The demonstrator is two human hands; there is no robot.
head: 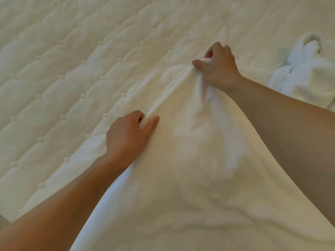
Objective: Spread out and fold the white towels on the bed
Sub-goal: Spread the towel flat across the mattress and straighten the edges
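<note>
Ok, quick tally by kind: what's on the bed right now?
White towel, gripped along its far edge: 1
Crumpled towel heap, far right (may hide more than one): 1
Hands gripping the towel: 2, left hand and right hand
Total: 4

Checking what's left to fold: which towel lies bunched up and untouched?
The heaped towel at the picture's right, beside the right forearm. The other towel is pulled taut along its edge between the left hand and the right hand.

The towel [181,160] is plain cream-white. The bed [54,69] is cream, quilted in a scalloped pattern. At 2 o'clock, a crumpled towel [304,69] is brighter white.
</note>
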